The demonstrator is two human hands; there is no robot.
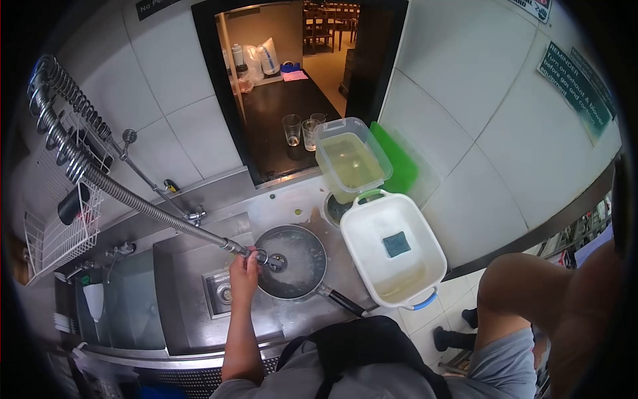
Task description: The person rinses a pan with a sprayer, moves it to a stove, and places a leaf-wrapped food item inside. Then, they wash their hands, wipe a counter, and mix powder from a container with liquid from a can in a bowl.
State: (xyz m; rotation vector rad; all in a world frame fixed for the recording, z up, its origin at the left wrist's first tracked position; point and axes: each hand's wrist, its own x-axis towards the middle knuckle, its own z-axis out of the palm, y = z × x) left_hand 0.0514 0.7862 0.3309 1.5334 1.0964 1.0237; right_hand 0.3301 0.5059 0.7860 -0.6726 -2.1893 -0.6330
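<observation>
Spray nozzle held over a wet frying pan, crowded by tubs

Seen from above: a person's left hand (pixel 244 269) closes its grip around a spray nozzle (pixel 263 258), fingers wrapped on with no visible gap. The right hand is out of view, so its grip cannot be told. The frying pan (pixel 299 263) lies on the steel counter (pixel 272 214), right of a square drain (pixel 224 293), wet and cloudy inside. Its black handle (pixel 345 304) points toward the person's body.

That handle is the likeliest trouble: a brush from the clothing could swing the pan. A strong jet striking the shallow pan could splash over its rim. If the grip slipped, the spring-wrapped hose (pixel 143 203) might pull the nozzle aside and spray loosely.

To the right, a white tub (pixel 363 249) holding a blue scouring pad (pixel 397 245) and some liquid appears to reach past the counter's edge, above the tiled floor; a bump could tip it. Just behind, a clear plastic container (pixel 352 158) of yellowish liquid looks crowded against it and might spill if the tub shifted. Drinking glasses (pixel 292 130) stand near in the hatch. A green cutting board (pixel 399 163) is beside the container. Together, the two vessels block free movement rightward.
</observation>
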